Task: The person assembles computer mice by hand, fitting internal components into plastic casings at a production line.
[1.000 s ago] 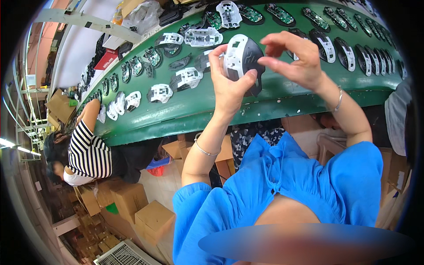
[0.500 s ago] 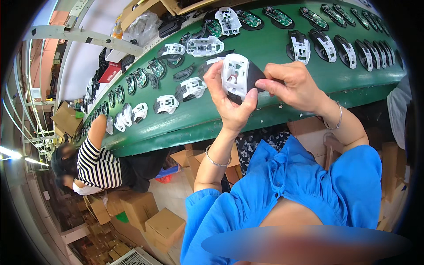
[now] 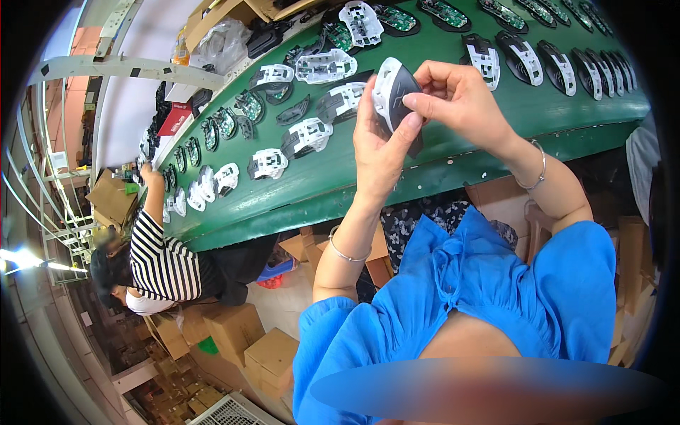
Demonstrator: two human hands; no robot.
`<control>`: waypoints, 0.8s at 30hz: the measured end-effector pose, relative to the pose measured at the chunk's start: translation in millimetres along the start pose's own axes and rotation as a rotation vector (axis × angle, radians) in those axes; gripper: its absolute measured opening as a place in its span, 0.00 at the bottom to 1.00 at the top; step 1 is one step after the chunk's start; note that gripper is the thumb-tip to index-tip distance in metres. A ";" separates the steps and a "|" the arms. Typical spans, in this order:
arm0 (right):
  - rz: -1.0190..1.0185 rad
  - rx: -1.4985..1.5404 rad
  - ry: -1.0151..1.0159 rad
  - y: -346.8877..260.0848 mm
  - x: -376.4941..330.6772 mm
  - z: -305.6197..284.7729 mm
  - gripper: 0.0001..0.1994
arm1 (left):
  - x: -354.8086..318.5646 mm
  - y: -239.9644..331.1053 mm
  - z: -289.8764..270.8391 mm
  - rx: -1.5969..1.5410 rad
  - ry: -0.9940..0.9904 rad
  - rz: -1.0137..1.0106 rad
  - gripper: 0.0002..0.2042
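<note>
Above the near edge of the green bench I hold a computer mouse shell, white on one side and black on the other, tilted with its black side turned toward my right. My left hand is wrapped round its lower left part, thumb against the black face. On the upper right, my right hand grips it too, with the thumb pressed on the black side and the fingers curled behind. Left of my hands lie white-and-black mouse shells, and a white mouse frame lies farther back.
Mouse halves with green circuit boards line the back of the green bench. More black-and-white shells stand in a row at right. A co-worker in a striped top reaches to the bench at left. Cardboard boxes sit on the floor.
The mouse shell has turned so its black side shows more, and both hands have risen slightly. My right thumb has shifted higher along it. The co-worker's arm has stretched farther toward the bench.
</note>
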State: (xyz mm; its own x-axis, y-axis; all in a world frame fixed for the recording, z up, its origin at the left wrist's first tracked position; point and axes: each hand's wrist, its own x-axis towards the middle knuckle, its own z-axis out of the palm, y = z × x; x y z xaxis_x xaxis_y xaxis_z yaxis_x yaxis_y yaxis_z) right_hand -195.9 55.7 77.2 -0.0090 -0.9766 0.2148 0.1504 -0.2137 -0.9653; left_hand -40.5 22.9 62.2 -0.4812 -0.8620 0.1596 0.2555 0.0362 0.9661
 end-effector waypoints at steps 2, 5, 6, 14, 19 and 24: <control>-0.014 -0.020 -0.015 1.1 -0.5 -1.5 0.10 | -2.6 1.0 -0.1 0.014 0.029 -0.006 0.37; 0.125 0.042 -0.133 -8.7 0.0 -11.8 0.13 | -6.5 2.2 -10.6 0.099 -0.047 0.057 0.36; 0.114 0.004 -0.097 -9.2 -2.4 -14.1 0.14 | -8.4 -1.2 -14.4 0.166 -0.063 0.118 0.36; 0.130 0.043 -0.127 -9.8 -8.4 -9.6 0.09 | -9.2 6.0 -14.8 0.363 -0.113 0.090 0.35; 0.270 0.002 -0.063 3.9 6.5 -11.5 0.11 | 3.9 -4.4 -21.4 0.254 -0.105 -0.106 0.33; 0.388 0.118 0.033 4.1 24.2 -32.8 0.12 | 17.4 8.5 -38.4 0.237 -0.247 -0.285 0.28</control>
State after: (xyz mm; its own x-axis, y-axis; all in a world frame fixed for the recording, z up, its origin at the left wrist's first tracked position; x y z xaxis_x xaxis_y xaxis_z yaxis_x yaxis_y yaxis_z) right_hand -227.9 30.4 73.6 0.0389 -0.9849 -0.1689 0.2611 0.1732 -0.9497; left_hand -14.5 -11.3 65.4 -0.6977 -0.7087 -0.1045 -0.1021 -0.0460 0.9937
